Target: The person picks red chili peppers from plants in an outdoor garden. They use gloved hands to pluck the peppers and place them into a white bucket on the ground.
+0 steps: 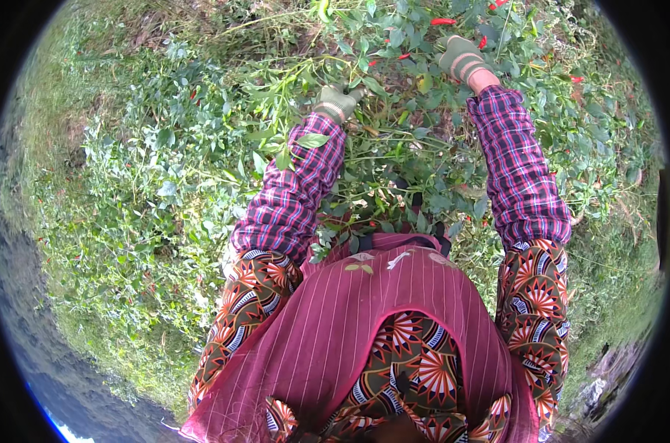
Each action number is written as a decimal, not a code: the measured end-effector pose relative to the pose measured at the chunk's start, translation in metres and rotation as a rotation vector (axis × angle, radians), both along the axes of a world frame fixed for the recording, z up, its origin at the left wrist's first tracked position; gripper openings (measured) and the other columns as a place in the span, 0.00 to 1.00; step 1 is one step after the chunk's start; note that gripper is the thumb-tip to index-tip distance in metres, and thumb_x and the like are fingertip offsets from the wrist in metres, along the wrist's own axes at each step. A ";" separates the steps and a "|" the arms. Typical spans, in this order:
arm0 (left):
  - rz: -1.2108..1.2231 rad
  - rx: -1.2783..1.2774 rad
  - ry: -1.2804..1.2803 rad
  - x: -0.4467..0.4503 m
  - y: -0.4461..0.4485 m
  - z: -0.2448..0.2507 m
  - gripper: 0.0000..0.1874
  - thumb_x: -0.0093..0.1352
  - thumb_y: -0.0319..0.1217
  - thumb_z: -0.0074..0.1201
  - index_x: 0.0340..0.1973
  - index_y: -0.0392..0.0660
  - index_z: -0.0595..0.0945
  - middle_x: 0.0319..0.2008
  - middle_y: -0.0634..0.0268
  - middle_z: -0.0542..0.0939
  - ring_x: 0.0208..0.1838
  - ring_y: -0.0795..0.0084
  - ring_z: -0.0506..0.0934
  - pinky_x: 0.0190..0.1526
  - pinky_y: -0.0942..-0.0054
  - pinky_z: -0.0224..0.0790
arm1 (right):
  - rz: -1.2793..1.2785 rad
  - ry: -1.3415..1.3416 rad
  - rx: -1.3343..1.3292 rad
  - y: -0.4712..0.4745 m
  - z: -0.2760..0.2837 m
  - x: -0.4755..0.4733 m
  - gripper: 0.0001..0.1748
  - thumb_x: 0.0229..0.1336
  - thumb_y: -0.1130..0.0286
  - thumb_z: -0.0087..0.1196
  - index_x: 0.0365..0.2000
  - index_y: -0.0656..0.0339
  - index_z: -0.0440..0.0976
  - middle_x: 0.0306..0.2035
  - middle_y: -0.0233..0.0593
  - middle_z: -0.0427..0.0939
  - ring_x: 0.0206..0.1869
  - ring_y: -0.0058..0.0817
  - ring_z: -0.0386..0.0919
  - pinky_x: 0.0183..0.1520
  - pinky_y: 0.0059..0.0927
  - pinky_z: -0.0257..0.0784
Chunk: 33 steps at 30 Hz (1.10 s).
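My left hand (338,103), in a grey-green knit glove, is among the leafy stems of a chili pepper plant (307,72). Leaves overlap its wrist and its fingertips are partly hidden, so I cannot tell whether it grips a stem. Further up and to the right, my right hand (461,58) wears a matching glove with pale stripes. Its fingers curl down into the foliage, and what they touch is out of sight. Beside it hangs a red chili (482,42), with another red chili (443,21) just above. A pale green chili (324,11) shows near the top edge.
Dense chili plants (163,138) spread around me, dotted with red fruit such as a chili (576,79) at the right. A maroon striped apron (324,332) covers my front, close against the plants. Grass (606,293) grows at the lower right, near a greyish patch (600,382).
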<state>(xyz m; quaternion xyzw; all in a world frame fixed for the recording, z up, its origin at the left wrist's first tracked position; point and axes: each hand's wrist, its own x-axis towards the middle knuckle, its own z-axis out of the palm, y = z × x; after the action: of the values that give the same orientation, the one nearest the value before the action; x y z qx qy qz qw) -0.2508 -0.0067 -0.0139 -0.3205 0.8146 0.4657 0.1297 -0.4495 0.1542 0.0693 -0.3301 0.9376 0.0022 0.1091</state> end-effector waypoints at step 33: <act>0.407 0.989 0.013 -0.066 0.052 0.018 0.11 0.60 0.40 0.54 0.29 0.47 0.78 0.17 0.71 0.72 0.16 0.80 0.64 0.14 0.81 0.53 | -0.240 -0.855 -0.312 0.015 -0.004 0.075 0.15 0.47 0.62 0.53 0.35 0.59 0.73 0.26 0.36 0.76 0.29 0.24 0.73 0.33 0.28 0.67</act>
<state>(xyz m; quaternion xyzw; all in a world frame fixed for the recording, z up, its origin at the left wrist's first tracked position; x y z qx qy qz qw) -0.3163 0.0452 0.0046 -0.3698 0.4202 0.8116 0.1672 -0.3748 0.1690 0.0655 -0.2032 0.8291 -0.2875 0.4343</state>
